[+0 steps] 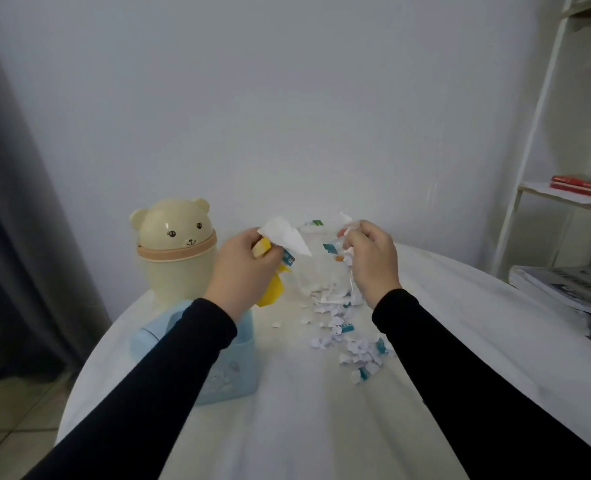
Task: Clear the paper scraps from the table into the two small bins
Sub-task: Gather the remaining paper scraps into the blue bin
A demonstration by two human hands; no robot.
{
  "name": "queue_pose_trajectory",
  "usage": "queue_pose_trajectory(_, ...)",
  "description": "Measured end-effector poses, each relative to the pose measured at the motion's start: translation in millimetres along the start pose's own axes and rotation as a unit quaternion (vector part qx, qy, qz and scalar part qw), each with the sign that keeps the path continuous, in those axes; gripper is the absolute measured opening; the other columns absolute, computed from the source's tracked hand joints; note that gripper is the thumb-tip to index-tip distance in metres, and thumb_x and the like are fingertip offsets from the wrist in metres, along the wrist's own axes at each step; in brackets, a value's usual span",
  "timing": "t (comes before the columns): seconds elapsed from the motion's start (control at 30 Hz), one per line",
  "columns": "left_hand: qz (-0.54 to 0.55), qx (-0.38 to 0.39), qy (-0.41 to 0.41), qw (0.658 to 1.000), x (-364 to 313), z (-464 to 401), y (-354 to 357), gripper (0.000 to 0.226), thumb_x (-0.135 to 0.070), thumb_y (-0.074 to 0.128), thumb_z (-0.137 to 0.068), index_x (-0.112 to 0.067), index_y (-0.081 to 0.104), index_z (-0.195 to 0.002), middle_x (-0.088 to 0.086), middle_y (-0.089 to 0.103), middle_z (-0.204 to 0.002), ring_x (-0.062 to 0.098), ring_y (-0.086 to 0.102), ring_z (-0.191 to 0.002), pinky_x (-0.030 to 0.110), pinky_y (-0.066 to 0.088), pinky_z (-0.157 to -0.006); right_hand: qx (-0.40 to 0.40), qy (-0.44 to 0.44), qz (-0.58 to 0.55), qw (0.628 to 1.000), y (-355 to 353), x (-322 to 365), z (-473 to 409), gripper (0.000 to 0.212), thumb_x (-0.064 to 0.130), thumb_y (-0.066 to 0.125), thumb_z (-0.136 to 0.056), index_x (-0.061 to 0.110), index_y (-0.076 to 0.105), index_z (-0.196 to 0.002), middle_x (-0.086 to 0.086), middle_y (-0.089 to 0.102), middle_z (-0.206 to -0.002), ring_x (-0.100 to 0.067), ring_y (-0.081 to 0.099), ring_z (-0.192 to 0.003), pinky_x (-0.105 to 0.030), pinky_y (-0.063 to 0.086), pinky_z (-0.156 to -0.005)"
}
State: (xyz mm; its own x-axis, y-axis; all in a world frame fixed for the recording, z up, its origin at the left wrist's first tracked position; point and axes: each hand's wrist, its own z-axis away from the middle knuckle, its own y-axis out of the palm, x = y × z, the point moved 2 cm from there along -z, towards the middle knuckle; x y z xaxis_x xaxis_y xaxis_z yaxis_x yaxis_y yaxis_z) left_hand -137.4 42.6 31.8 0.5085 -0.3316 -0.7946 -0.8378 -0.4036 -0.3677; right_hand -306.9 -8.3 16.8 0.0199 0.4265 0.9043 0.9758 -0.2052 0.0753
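Presently, the left hand (243,268) is gripping a bunch of larger scraps (280,237), white tissue-like paper, yellow and blue-printed pieces, its fingers curled round them. It is hovering just right of the bear-shaped bin (174,251), whose domed lid is sitting closed, and beyond the open blue bin (231,368), which the left sleeve is crossing.

The right hand (370,258) is pinching the rim of a clear plastic bag (321,261), with small bits caught at its fingertips. The two hands are being held apart, the bag between them.

The loose torn paper scraps (352,344) are lying on the white table (304,427) in a trail running from the bag's foot toward the person, right of the blue bin and below the right hand. The right hand is nearer that trail; the left, by judgement, is nearer both bins for dropping its bunch.
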Motion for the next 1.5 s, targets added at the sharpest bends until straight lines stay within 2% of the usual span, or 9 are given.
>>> queue_pose_trajectory(0.13,-0.015,-0.024,-0.023,0.999,9.8,3.3,-47.3,0.015,-0.024,0.062,-0.087,-0.012,0.066,-0.08,-0.005,0.058,-0.063,0.009,0.048,-0.058,0.018,0.04,-0.054,0.045,-0.006,-0.018,0.999,42.5,13.8,14.4,0.017,0.007,0.046,-0.081,0.005,0.055,-0.066,0.021,0.056,-0.058,-0.01,0.042,-0.059,-0.03,0.038,-0.061)
queue_pose_trajectory(0.37,0.051,-0.049,-0.077,0.995,55.3,24.0,-86.9,0.009,-0.03,0.068,-0.082,-0.021,0.068,-0.08,0.003,0.071,-0.078,0.021,0.064,-0.072,0.043,0.055,-0.072,0.094,-0.005,-0.045,0.995,99.6,21.6,46.8,0.025,0.004,0.047,-0.084,0.012,0.05,-0.06,0.013,0.06,-0.07,0.002,0.043,-0.053,-0.015,0.034,-0.051)
queue_pose_trajectory(0.57,0.03,-0.02,-0.047,0.998,64.7,31.6,-90.3,0.016,-0.021,0.066,-0.086,-0.033,0.068,-0.076,-0.012,0.07,-0.067,0.001,0.058,-0.059,0.018,0.05,-0.056,0.138,0.002,-0.022,0.99,126.8,9.3,71.9,0.02,0.023,0.047,-0.067,0.005,0.056,-0.066,-0.002,0.057,-0.074,-0.006,0.045,-0.061,-0.014,0.036,-0.052)
queue_pose_trajectory(0.83,-0.045,0.043,-0.013,0.998,78.6,28.3,-84.4,0.008,-0.024,0.065,-0.085,-0.027,0.07,-0.091,-0.005,0.071,-0.078,0.018,0.065,-0.077,0.033,0.053,-0.071,0.163,-0.021,0.03,0.986,126.2,-5.4,79.0,0.033,0.026,0.044,-0.069,-0.002,0.059,-0.078,0.001,0.057,-0.073,-0.006,0.047,-0.065,-0.012,0.037,-0.057)
queue_pose_trajectory(0.93,-0.065,0.047,-0.014,0.997,81.2,28.7,-77.2,0.007,-0.022,0.064,-0.085,-0.025,0.069,-0.089,-0.003,0.071,-0.078,0.014,0.063,-0.073,0.017,0.049,-0.062,0.182,-0.021,0.044,0.982,123.1,-11.8,80.3,0.027,0.028,0.044,-0.072,0.007,0.061,-0.077,0.004,0.058,-0.074,-0.006,0.051,-0.071,-0.01,0.039,-0.06)
queue_pose_trajectory(1.07,-0.087,0.048,-0.005,0.995,80.5,27.5,-66.9,0.014,-0.02,0.063,-0.085,-0.034,0.064,-0.088,-0.014,0.067,-0.077,0.002,0.059,-0.071,0.005,0.043,-0.058,0.191,-0.032,0.096,0.976,118.2,-20.9,78.5,0.021,0.03,0.046,-0.077,0.016,0.06,-0.084,-0.004,0.061,-0.093,-0.012,0.053,-0.085,-0.017,0.039,-0.069)
queue_pose_trajectory(1.2,-0.103,0.046,0.006,0.994,78.8,20.0,-48.1,0.008,-0.019,0.06,-0.086,-0.016,0.066,-0.089,-0.002,0.068,-0.076,0.015,0.061,-0.074,0.016,0.043,-0.056,0.188,-0.096,0.206,0.956,111.6,-22.5,71.2,0.013,0.016,0.051,-0.089,0.008,0.06,-0.092,-0.008,0.058,-0.099,-0.018,0.052,-0.09,-0.012,0.038,-0.068)
queue_pose_trajectory(1.33,-0.142,0.108,0.023,0.984,75.8,5.3,-37.9,0.012,-0.019,0.054,-0.089,-0.011,0.062,-0.093,0.002,0.066,-0.086,0.019,0.058,-0.08,0.025,0.043,-0.066,0.198,-0.109,0.263,0.938,109.1,-19.4,66.2,0.013,0.019,0.05,-0.091,0.007,0.055,-0.094,-0.009,0.054,-0.102,-0.02,0.049,-0.09,-0.024,0.033,-0.069)
queue_pose_trajectory(1.5,-0.221,0.169,0.069,0.958,80.8,-6.3,-41.8,0.005,-0.007,0.049,-0.087,-0.004,0.051,-0.084,0.011,0.056,-0.085,0.021,0.048,-0.076,0.02,0.033,-0.059,0.206,-0.173,0.36,0.894,122.0,-17.9,76.4,0.016,0.014,0.046,-0.088,0.007,0.052,-0.102,-0.005,0.043,-0.096,-0.025,0.048,-0.089,-0.033,0.041,-0.075)
